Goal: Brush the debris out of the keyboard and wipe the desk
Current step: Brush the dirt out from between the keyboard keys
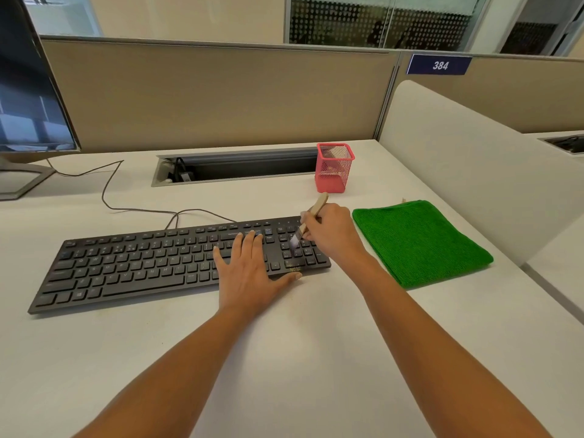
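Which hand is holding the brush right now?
The right hand: it grips the brush by its wooden handle, bristles down on the number pad of the keyboard. The left hand holds nothing and lies flat on the keys.

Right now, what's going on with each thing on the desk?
Keyboard, flat on the desk, being brushed.
Brush, tilted, bristles on the number keys.
Right hand, holding the brush.
Left hand, flat, pressing on the keyboard.
Crumbs, a few on the keyboard's front edge.
Cloth, folded, lying unused to the right of the keyboard.
Cup, upright; contents unclear.
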Demonstrator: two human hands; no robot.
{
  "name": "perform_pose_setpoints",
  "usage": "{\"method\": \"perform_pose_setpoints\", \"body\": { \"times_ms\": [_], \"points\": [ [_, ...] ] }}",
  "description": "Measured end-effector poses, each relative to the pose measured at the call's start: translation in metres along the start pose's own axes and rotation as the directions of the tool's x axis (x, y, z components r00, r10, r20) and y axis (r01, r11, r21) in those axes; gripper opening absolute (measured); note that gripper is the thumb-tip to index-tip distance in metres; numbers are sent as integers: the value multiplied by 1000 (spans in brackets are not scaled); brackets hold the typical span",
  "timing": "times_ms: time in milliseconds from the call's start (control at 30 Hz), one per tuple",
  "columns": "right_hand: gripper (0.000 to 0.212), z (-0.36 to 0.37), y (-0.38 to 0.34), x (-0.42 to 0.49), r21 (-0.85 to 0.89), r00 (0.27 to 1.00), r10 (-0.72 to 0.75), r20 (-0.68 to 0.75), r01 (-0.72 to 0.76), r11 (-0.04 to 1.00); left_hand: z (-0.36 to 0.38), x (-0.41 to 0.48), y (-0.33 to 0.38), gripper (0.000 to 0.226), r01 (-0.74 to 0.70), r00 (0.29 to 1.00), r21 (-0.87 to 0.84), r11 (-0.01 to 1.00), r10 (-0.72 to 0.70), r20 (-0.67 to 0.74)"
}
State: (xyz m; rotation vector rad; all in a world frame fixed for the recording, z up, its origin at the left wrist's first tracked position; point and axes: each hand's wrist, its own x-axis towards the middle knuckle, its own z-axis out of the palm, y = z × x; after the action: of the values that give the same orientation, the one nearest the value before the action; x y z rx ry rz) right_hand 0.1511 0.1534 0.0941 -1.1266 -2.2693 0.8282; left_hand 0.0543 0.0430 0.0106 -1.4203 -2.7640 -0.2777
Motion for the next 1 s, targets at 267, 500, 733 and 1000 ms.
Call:
{"method": "perform_pose_setpoints", "body": {
  "times_ms": [267,500,733,1000],
  "points": [
    [30,3,-2,-1,-58,982,54,180,-44,997,-2,-1,1,125,-1,1000,7,1000,1,16],
    [33,7,-4,-4,33,989,-21,143,16,999,-2,-1,1,126,-1,1000,14,1000,0,14],
    [31,4,-5,-4,-16,976,-15,215,19,1000,0,0,0,125,-5,1000,19,1000,5,2],
    [31,7,2,-9,-32,980,-32,198,39,999,-2,-1,1,123,-5,1000,13,1000,5,14]
  ]
}}
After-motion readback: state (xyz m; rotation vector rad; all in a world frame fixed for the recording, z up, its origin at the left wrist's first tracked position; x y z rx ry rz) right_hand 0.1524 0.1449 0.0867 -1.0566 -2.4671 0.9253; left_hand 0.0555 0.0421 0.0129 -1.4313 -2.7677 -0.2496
